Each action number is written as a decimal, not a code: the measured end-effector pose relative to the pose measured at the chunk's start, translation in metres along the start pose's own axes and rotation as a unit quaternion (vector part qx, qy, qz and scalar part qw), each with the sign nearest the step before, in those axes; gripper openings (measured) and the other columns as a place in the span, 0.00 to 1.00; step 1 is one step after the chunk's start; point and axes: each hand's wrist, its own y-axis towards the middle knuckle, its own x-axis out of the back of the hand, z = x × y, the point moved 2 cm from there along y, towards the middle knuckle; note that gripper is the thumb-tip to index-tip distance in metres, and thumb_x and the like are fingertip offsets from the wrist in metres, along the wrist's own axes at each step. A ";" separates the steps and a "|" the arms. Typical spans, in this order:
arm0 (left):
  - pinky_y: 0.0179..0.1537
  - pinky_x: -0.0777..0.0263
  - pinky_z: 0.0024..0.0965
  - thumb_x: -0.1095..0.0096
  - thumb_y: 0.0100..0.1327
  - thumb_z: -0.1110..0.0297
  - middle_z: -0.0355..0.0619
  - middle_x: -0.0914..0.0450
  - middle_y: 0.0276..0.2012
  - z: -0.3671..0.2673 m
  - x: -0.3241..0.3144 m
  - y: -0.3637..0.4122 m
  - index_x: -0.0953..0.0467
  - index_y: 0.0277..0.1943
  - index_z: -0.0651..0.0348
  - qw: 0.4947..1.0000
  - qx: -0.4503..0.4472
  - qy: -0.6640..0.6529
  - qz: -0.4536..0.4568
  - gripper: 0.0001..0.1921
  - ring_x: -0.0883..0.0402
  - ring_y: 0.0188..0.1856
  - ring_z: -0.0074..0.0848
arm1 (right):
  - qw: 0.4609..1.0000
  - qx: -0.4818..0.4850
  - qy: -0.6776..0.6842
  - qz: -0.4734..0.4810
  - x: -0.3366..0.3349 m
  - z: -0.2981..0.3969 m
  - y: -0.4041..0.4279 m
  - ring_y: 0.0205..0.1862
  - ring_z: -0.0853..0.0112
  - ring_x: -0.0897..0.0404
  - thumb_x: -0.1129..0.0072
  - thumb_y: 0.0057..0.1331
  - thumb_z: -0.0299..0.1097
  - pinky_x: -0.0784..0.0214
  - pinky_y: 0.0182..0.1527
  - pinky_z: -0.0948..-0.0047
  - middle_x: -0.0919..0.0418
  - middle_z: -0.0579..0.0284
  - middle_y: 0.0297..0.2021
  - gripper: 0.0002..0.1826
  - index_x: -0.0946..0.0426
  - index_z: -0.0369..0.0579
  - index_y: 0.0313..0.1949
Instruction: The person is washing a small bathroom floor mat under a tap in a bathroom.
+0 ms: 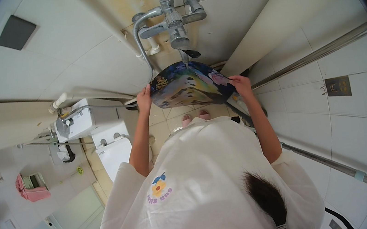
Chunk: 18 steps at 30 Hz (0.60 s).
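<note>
Both hands grip a flexible mat (190, 85) printed with dark blue, purple and pink flowers. My left hand (144, 100) pinches its left edge, and my right hand (241, 85) its right edge. The mat bows between them, in front of my body and above the floor. Right over its far edge is the spout of a chrome wall-mounted mixer tap (175, 28). A stream of water (185, 60) appears to fall from the spout onto the mat. Dark wet patches mark the mat's middle.
A metal shower hose (137, 37) loops from the tap. On the left stand a white toilet (115, 154) and a white appliance (80, 121). White pipes (97, 94) run along the wall. To the right are a thick pipe (281, 11) and a metal pole (332, 164). Tiled floor (167, 120) lies below.
</note>
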 end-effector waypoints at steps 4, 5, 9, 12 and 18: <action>0.35 0.36 0.29 0.54 0.57 0.52 0.56 0.25 0.27 0.002 0.018 -0.010 0.28 0.36 0.66 0.999 0.029 -0.017 -0.019 0.21 0.26 0.30 0.33 | 0.999 0.009 0.018 0.037 -0.018 0.000 0.014 0.25 0.79 0.28 0.46 0.48 0.25 0.37 0.30 0.82 0.24 0.61 0.23 0.08 0.24 0.41 0.31; 0.35 0.36 0.29 0.54 0.57 0.52 0.56 0.25 0.27 0.009 0.020 -0.011 0.28 0.36 0.66 0.999 0.031 -0.018 -0.023 0.21 0.26 0.30 0.33 | 0.998 0.009 0.044 0.048 -0.021 -0.003 0.017 0.25 0.79 0.28 0.46 0.49 0.25 0.37 0.30 0.82 0.24 0.61 0.24 0.08 0.25 0.41 0.31; 0.36 0.37 0.24 0.52 0.57 0.54 0.46 0.25 0.27 0.044 0.037 -0.016 0.28 0.37 0.69 0.997 0.038 -0.050 -0.053 0.21 0.29 0.30 0.24 | 0.994 0.033 0.056 0.084 -0.039 0.011 0.020 0.26 0.79 0.27 0.47 0.49 0.24 0.37 0.30 0.82 0.24 0.61 0.24 0.08 0.25 0.40 0.31; 0.36 0.38 0.23 0.52 0.57 0.55 0.45 0.24 0.27 0.048 0.043 -0.022 0.27 0.37 0.69 0.994 0.051 -0.070 -0.066 0.21 0.30 0.30 0.22 | 0.993 0.043 0.054 0.097 -0.047 0.011 0.029 0.27 0.78 0.27 0.47 0.49 0.24 0.37 0.31 0.81 0.24 0.60 0.25 0.09 0.26 0.39 0.32; 0.36 0.38 0.23 0.51 0.57 0.55 0.44 0.25 0.27 0.034 0.057 -0.035 0.27 0.38 0.70 0.990 0.072 -0.078 -0.090 0.21 0.30 0.31 0.20 | 0.990 0.037 -0.012 0.138 -0.068 0.041 0.036 0.29 0.77 0.28 0.49 0.51 0.23 0.38 0.34 0.81 0.24 0.60 0.27 0.08 0.26 0.38 0.32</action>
